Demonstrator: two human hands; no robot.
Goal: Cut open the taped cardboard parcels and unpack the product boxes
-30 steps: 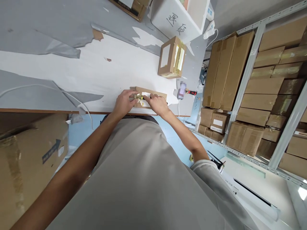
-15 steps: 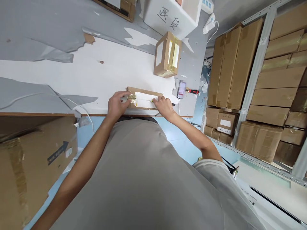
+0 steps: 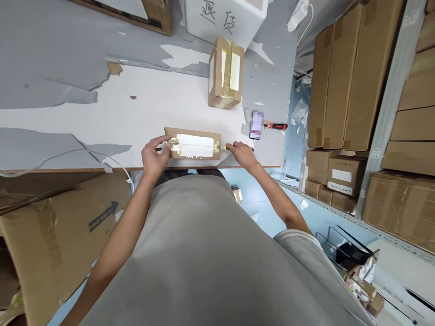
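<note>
A long, flat cardboard box (image 3: 195, 156) lies near the table's front edge, with a white label (image 3: 196, 146) on top and shiny clear tape at both ends. A thin line runs lengthwise across the label. My left hand (image 3: 155, 156) grips the left end of the box between thumb and fingers. Just past the box's right end, my right hand (image 3: 242, 153) is closed around a slim yellow-and-black box cutter (image 3: 223, 147), its tip pointing left at the box. Most of the cutter's handle is hidden in my fingers.
A taped carton (image 3: 226, 74) stands behind, before a white foam bin (image 3: 222, 20) with handwriting. Right of my hand lie a phone (image 3: 257, 124) and a red-and-black handled tool (image 3: 277, 126). A white cable (image 3: 68, 154) crosses the table's left; shelved boxes (image 3: 341, 86) stand right.
My right hand has drawn the cutter rightward along the label and off the box's right end. My left hand stays at the left end. The whole view has shifted somewhat.
</note>
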